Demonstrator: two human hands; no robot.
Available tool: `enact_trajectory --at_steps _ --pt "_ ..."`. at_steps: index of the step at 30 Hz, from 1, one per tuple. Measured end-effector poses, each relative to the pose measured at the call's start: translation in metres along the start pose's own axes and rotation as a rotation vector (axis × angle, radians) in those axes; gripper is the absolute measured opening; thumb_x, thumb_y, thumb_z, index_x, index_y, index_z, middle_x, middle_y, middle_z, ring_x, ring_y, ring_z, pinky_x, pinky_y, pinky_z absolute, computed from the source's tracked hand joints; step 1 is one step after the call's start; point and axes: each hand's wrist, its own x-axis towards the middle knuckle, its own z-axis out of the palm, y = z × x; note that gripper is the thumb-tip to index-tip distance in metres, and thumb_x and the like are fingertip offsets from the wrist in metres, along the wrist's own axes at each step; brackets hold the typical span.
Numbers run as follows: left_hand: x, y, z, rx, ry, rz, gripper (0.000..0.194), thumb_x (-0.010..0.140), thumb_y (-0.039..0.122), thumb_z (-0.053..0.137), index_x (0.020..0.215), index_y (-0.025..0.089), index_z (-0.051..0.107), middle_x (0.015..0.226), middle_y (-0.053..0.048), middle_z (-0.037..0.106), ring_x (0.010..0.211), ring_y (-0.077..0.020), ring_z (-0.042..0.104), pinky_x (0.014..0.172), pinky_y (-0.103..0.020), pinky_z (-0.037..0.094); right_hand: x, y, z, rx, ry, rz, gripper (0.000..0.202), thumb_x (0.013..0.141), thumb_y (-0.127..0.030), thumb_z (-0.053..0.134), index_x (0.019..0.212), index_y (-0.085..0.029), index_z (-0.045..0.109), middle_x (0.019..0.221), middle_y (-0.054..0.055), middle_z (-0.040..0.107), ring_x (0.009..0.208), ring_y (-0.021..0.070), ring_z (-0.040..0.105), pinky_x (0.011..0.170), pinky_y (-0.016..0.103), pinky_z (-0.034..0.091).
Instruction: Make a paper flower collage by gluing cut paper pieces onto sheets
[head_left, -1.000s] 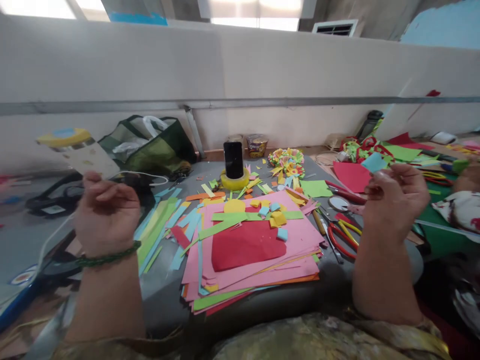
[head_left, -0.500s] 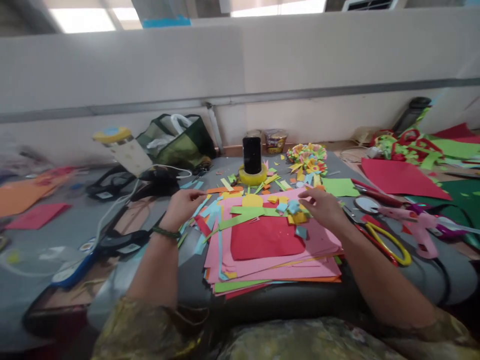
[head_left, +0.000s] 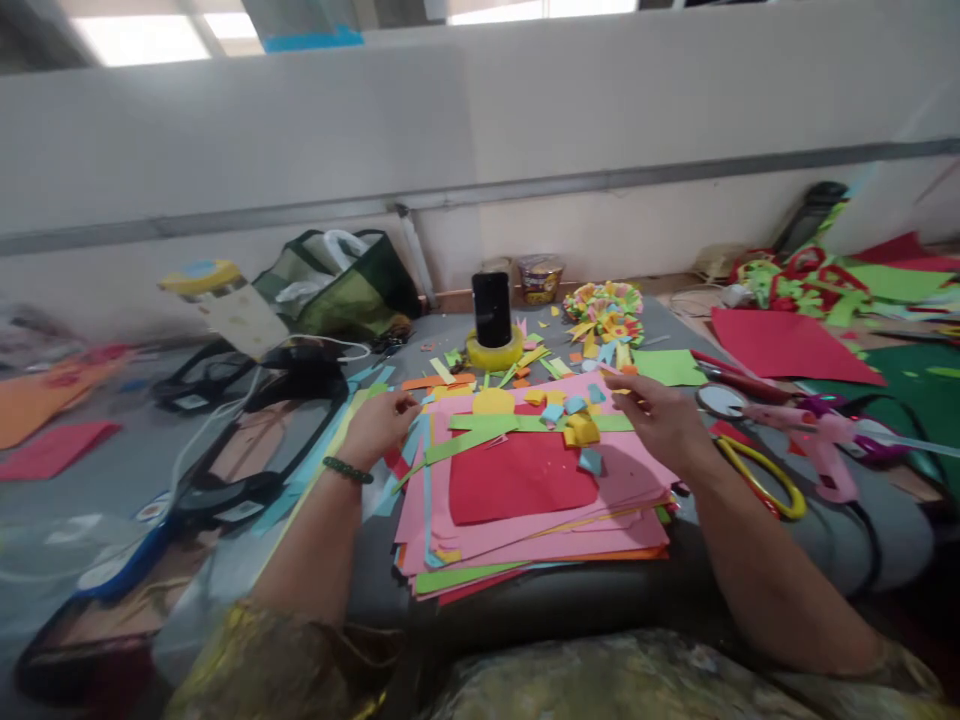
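While the paper stack (head_left: 525, 540) lies on the grey surface (head_left: 667, 328), the left hand (head_left: 375, 425) is near its far left corner and the right hand (head_left: 664, 415) near its far right; whether each grip is open or closed, I cannot tell.

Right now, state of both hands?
Left bare hand: fingers curled beside the rectangular, mostly pink paper stack; grip unclear.
Right bare hand: fingers bent at its right edge; grip unclear.

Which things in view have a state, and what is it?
Pink paper stack: edges uneven
Red paper sheet: flat atop the stack
Black rectangular phone: upright, screen dark
Round yellow roll: lying flat
Dark green fabric bag: open
Pink plastic glue gun: lying down, power unclear
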Motion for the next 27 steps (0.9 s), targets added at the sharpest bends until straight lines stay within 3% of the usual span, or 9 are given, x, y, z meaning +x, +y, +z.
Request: enact_trajectory --at_steps 3,8,11,16,20,21,23,27 --pt "0.003 -0.002 0.002 -0.041 0.083 -0.022 0.032 0.08 0.035 0.05 0.089 0.02 0.076 0.089 -0.006 0.077 0.075 -0.0225 0.066 0.064 -0.028 0.045 0.009 -0.003 -0.001 0.026 -0.043 0.006 0.026 0.085 -0.019 0.052 0.1 -0.023 0.074 0.104 0.007 0.077 0.071 0.0177 0.072 0.062 0.029 0.057" --pt "0.0 -0.003 0.002 -0.269 0.228 -0.044 0.04 0.074 0.043 0.054 0.095 0.017 0.076 0.083 -0.006 0.074 0.06 -0.0172 0.056 0.056 -0.027 0.042 0.025 -0.011 0.001 0.073 -0.046 0.036 0.025 0.081 -0.017 0.055 0.095 -0.022 0.076 0.08 0.003 0.076 0.055 0.0142 0.065 0.053 0.026 0.051" --pt "-0.008 0.008 0.003 -0.526 0.2 0.066 0.048 0.073 0.05 0.058 0.1 0.015 0.075 0.078 -0.005 0.07 0.054 -0.0132 0.049 0.051 -0.025 0.039 0.03 -0.015 0.006 0.143 -0.083 0.07 0.025 0.08 -0.019 0.056 0.091 -0.021 0.078 0.07 0.002 0.073 0.049 0.013 0.06 0.048 0.024 0.046" --pt "-0.021 0.059 0.004 -0.742 -0.067 0.357 0.04 0.073 0.046 0.067 0.096 0.015 0.076 0.062 0.001 0.056 0.057 -0.0118 0.048 0.055 -0.024 0.04 0.026 -0.026 0.008 0.232 -0.127 -0.002 0.023 0.079 -0.023 0.056 0.086 -0.021 0.079 0.084 0.004 0.077 0.055 0.013 0.061 0.051 0.025 0.048" --pt "-0.016 0.118 0.013 -0.801 -0.194 0.479 0.052 0.065 0.027 0.076 0.116 0.017 0.071 0.062 0.006 0.054 0.056 -0.0096 0.046 0.055 -0.022 0.039 0.022 -0.04 0.009 0.294 -0.18 -0.109 0.024 0.083 -0.023 0.054 0.086 -0.022 0.078 0.084 0.004 0.077 0.063 0.0147 0.067 0.057 0.025 0.052" --pt "-0.013 0.131 0.017 -0.837 -0.219 0.482 0.046 0.063 0.023 0.077 0.109 0.016 0.073 0.061 0.006 0.054 0.057 -0.0097 0.047 0.055 -0.021 0.039 0.022 -0.044 0.009 0.309 -0.193 -0.142 0.024 0.084 -0.022 0.054 0.086 -0.022 0.078 0.084 0.004 0.078 0.066 0.0152 0.068 0.06 0.026 0.053" --pt "-0.006 0.152 0.025 -0.907 -0.296 0.469 0.015 0.069 0.021 0.072 0.081 0.013 0.076 0.06 0.004 0.057 0.059 -0.01 0.05 0.059 -0.022 0.042 0.018 -0.052 0.003 0.32 -0.193 -0.21 0.024 0.085 -0.019 0.054 0.086 -0.022 0.077 0.083 0.004 0.078 0.071 0.0163 0.071 0.064 0.026 0.055" --pt "0.011 0.169 0.036 -0.872 -0.264 0.287 0.013 0.073 0.022 0.07 0.064 0.014 0.074 0.055 0.002 0.061 0.056 -0.0109 0.051 0.058 -0.023 0.042 -0.016 -0.068 -0.04 0.258 -0.041 -0.316 0.025 0.087 -0.013 0.057 0.095 -0.026 0.077 0.091 0.003 0.079 0.082 0.0183 0.074 0.071 0.028 0.059"
